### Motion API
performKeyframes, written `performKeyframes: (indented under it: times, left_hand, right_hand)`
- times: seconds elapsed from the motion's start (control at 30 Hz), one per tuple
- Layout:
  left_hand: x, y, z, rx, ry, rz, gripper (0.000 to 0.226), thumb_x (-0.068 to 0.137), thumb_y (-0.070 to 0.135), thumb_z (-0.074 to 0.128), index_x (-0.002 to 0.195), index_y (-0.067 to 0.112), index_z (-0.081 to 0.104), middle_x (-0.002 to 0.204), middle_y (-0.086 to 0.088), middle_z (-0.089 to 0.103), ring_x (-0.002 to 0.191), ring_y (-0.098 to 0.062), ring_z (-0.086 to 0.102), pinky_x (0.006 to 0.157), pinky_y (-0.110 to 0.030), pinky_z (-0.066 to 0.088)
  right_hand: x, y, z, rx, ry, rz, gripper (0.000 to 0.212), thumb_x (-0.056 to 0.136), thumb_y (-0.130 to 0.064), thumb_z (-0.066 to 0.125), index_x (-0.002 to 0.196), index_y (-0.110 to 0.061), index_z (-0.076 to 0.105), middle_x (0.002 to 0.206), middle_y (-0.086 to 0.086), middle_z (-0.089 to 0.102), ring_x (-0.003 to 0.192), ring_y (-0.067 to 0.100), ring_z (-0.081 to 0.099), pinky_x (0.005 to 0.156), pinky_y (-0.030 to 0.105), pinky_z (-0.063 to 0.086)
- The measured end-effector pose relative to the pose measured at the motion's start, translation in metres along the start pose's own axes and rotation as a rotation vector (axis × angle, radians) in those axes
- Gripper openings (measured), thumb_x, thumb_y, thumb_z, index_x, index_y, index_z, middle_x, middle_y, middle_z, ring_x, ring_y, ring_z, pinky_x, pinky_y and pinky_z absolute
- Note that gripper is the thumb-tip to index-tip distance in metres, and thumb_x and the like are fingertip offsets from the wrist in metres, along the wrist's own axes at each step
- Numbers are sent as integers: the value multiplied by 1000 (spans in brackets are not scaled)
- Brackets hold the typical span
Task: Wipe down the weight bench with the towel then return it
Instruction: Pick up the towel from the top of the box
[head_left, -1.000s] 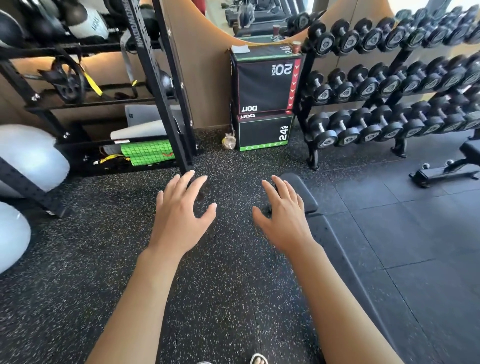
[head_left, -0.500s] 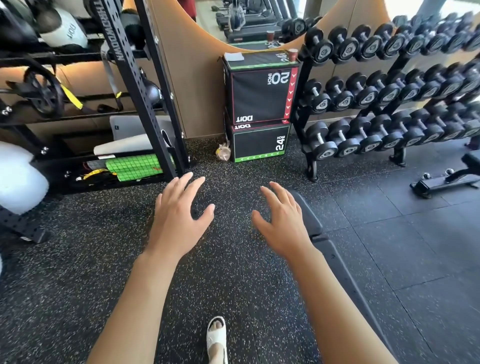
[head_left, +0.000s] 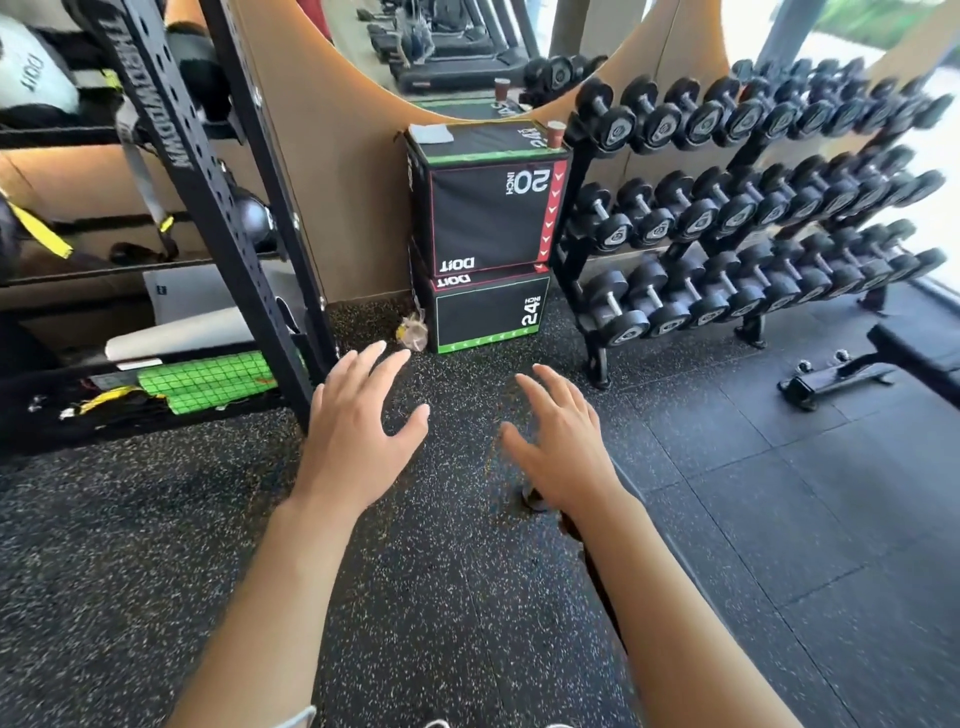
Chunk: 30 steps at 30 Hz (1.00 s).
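Left hand (head_left: 358, 431), right hand (head_left: 561, 441), folded towel (head_left: 435, 133) well beyond, atop box (head_left: 488, 218)

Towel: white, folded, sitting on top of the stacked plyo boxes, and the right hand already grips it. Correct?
Not quite. The towel is white, folded and on top of the stacked plyo boxes, but the right hand does not grip it. The head view shows both hands empty with fingers spread, the left hand included, well short of the boxes.

upper box (head_left: 483, 218): "20 INCH" | lower box (head_left: 491, 314): "24 INCH"
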<state>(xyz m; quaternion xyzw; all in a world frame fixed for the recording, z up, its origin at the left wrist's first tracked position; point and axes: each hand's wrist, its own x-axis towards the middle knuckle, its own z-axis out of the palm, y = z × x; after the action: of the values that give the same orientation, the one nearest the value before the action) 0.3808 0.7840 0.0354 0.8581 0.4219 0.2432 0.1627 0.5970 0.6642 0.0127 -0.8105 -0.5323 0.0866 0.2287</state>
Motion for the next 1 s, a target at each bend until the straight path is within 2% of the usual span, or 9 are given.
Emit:
performKeyframes:
  times: [0.17,0.37,0.77,1.0]
  left_hand:
    - [46,-14,13,-4,-18,-4,63,99,51,57,157,33,39,167,5,32,157,-21,21,126,-60,23]
    - [107,-16,37,5,-14,-18,63,98,51,57,156,31,41,167,4,33,156,-23,22,126,-57,22]
    - [271,23,107,20,29,-85,62,98,50,58,155,32,43,166,4,35,156,-22,22,126,-56,24]
    - [336,30,143,28,43,-119,61,97,49,59,154,32,45,164,5,37,155,-21,23,125,-55,25]
  right_hand:
    - [47,4,4,-29,-7,8,68,100,-52,50,160,-28,27,169,-4,17,156,19,10,127,50,12]
    - [111,25,9,-42,9,4,69,98,-53,51,158,-27,32,168,-4,21,155,20,12,126,53,14]
    - [287,114,-21,-8,-14,-44,67,97,-53,52,157,-26,35,167,-2,24,155,22,16,126,50,16]
    - [361,151,-26,25,-42,-56,68,98,-53,50,158,-27,33,167,-3,24,155,19,14,126,51,16]
